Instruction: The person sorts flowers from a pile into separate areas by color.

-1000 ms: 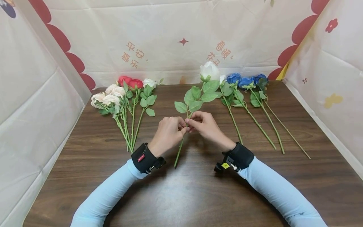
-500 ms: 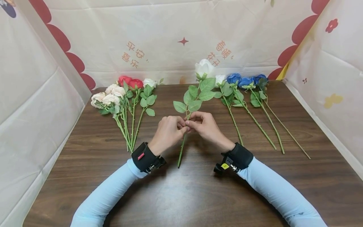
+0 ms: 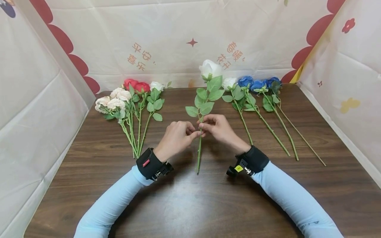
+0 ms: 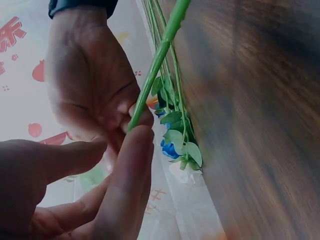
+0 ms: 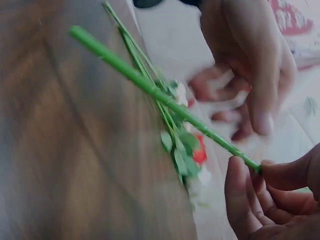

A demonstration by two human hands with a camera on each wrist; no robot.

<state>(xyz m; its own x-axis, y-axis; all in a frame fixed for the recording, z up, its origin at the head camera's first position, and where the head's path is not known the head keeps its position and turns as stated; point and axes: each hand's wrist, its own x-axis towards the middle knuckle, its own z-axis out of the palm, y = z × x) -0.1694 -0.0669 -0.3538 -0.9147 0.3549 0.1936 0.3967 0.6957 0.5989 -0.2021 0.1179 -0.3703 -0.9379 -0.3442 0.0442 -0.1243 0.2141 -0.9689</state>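
A white rose [image 3: 210, 70] with a leafy green stem stands almost upright over the middle of the table. My right hand [image 3: 219, 131] pinches its stem between thumb and fingers just under the leaves; the right wrist view shows the green stem [image 5: 150, 89] passing into that pinch. Close by on the left is my left hand [image 3: 176, 138], fingers bent loosely. In the left wrist view the left thumb [image 4: 65, 159] and forefinger stand apart, with the forefinger's tip right at the stem [image 4: 159, 60]. The right wrist view has a gap between the left fingers and the stem.
To the left lie cream roses [image 3: 116, 103], red roses [image 3: 142, 87] and a smaller white rose [image 3: 156, 86], stems toward me. On the right lie another white rose [image 3: 230, 83] and several blue roses [image 3: 258, 86]. Printed cloth [image 3: 190, 19] walls the wooden table [image 3: 190, 208] behind and at both sides.
The white rose has swung its bloom leftward and its stem end rightward, becoming more upright. The left fingers have come off the stem; the right hand has shifted slightly right.
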